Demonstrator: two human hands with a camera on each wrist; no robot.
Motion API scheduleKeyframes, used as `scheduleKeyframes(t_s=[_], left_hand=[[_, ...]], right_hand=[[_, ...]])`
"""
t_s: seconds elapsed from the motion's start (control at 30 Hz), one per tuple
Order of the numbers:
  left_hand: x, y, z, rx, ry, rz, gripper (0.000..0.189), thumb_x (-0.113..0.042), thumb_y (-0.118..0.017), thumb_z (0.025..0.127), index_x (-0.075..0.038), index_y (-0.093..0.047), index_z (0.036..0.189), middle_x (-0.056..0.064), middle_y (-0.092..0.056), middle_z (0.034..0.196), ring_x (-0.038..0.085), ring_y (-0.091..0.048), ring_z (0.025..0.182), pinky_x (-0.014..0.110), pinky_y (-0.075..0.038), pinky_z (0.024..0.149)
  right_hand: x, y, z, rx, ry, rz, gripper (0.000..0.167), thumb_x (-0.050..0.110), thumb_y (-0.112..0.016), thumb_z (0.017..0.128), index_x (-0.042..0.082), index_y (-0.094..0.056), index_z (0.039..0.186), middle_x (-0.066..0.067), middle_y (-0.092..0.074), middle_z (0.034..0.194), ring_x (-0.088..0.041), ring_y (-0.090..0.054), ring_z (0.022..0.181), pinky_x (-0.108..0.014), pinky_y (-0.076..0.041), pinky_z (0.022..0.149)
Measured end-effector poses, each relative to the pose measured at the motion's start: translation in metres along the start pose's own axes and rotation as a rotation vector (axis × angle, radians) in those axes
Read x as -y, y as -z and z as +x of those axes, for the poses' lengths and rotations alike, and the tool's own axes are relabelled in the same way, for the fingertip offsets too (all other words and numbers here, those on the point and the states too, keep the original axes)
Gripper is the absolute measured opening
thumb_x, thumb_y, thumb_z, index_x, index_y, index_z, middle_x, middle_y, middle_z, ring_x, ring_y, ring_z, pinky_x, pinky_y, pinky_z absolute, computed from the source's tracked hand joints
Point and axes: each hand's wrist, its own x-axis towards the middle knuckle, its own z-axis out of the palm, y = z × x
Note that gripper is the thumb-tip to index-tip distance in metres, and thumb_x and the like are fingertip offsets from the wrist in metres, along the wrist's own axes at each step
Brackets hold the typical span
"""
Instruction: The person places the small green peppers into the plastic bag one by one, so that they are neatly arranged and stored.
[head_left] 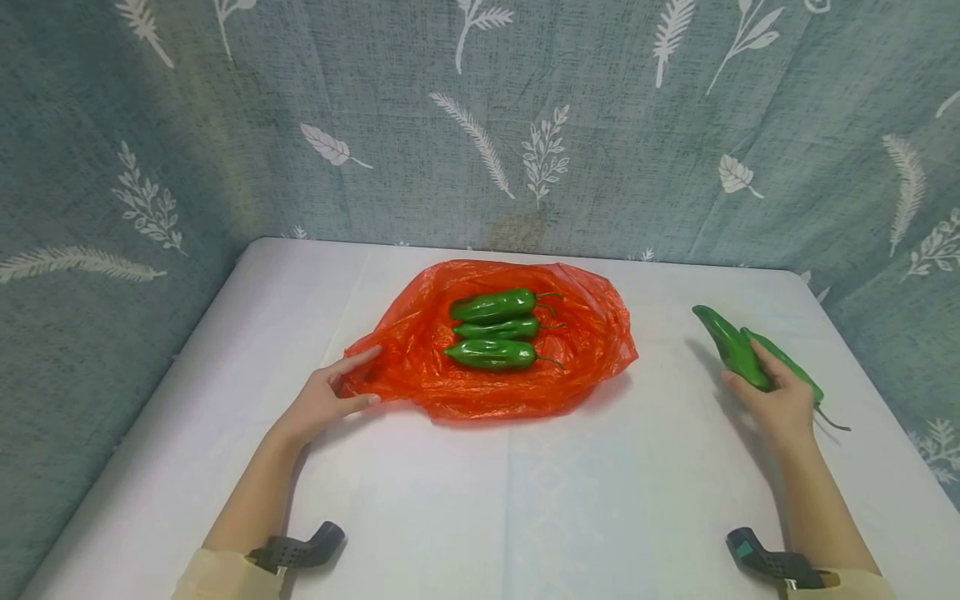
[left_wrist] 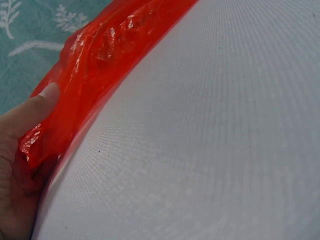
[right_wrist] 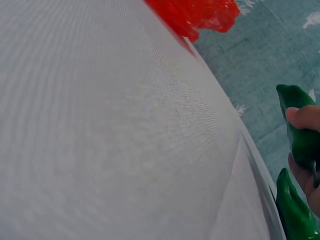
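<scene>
A red plastic bag (head_left: pixel 405 387) lies spread on the table, with three green chili peppers (head_left: pixel 495 353) side by side on it, stems to the right. At its left end, my left hand (head_left: pixel 326 402) holds the bag's edge between thumb and fingers; red film shows between them in the left wrist view. Out on the right, my right hand (head_left: pixel 776 404) grips a green pepper (head_left: pixel 729 342) between thumb and fingers, its tip pointing away. Another green pepper (head_left: pixel 798 372) lies just right of that hand, its stem toward the table's right edge.
The table (head_left: pixel 600 492) has a white cover. A grey-green curtain (head_left: pixel 405 200) with white leaf prints hangs behind it and on both sides. Dark wrist bands (head_left: pixel 300 550) with camera mounts sit on both wrists.
</scene>
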Motion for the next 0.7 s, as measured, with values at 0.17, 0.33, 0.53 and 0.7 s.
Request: scheduleKeyframes(t_s=[0.17,0.33,0.53,0.7], left_hand=[[0.001,0.0,-0.001,-0.003,-0.001,0.003,0.073,-0.032,-0.076,0.079,-0.022,-0.043,0.143,0.007,-0.042,0.145,0.028,-0.038,0.13,0.051,-0.04,0.101],[0.001,0.001,-0.001,-0.003,-0.007,-0.004,0.073,-0.031,-0.076,0.079,-0.021,-0.043,0.143,0.007,-0.042,0.145,0.028,-0.039,0.13,0.05,-0.041,0.101],[0.0,0.0,0.0,0.001,-0.005,-0.013,0.073,-0.031,-0.076,0.079,-0.02,-0.043,0.143,0.007,-0.041,0.145,0.028,-0.037,0.131,0.051,-0.038,0.103],[0.001,0.0,0.0,-0.002,-0.005,-0.012,0.074,-0.031,-0.076,0.078,-0.021,-0.043,0.143,0.007,-0.041,0.145,0.028,-0.038,0.13,0.05,-0.04,0.101]], right_hand=[[0.003,0.0,0.001,0.031,0.026,-0.031,0.067,0.032,-0.067,0.088,0.026,-0.034,0.146,-0.012,-0.031,0.151,-0.028,-0.033,0.133,-0.014,-0.034,0.09],[0.005,0.002,0.002,0.081,0.061,-0.065,0.069,0.035,-0.068,0.087,0.028,-0.034,0.146,-0.009,-0.029,0.152,-0.034,-0.031,0.135,-0.021,-0.034,0.094],[0.007,0.005,0.003,0.135,0.164,-0.039,0.068,0.029,-0.071,0.086,0.027,-0.038,0.145,-0.009,-0.033,0.151,-0.016,-0.038,0.126,-0.003,-0.033,0.076],[0.013,0.007,0.004,0.178,0.248,-0.021,0.066,0.022,-0.072,0.085,0.021,-0.042,0.144,-0.006,-0.042,0.145,0.006,-0.042,0.111,-0.001,-0.038,0.075]])
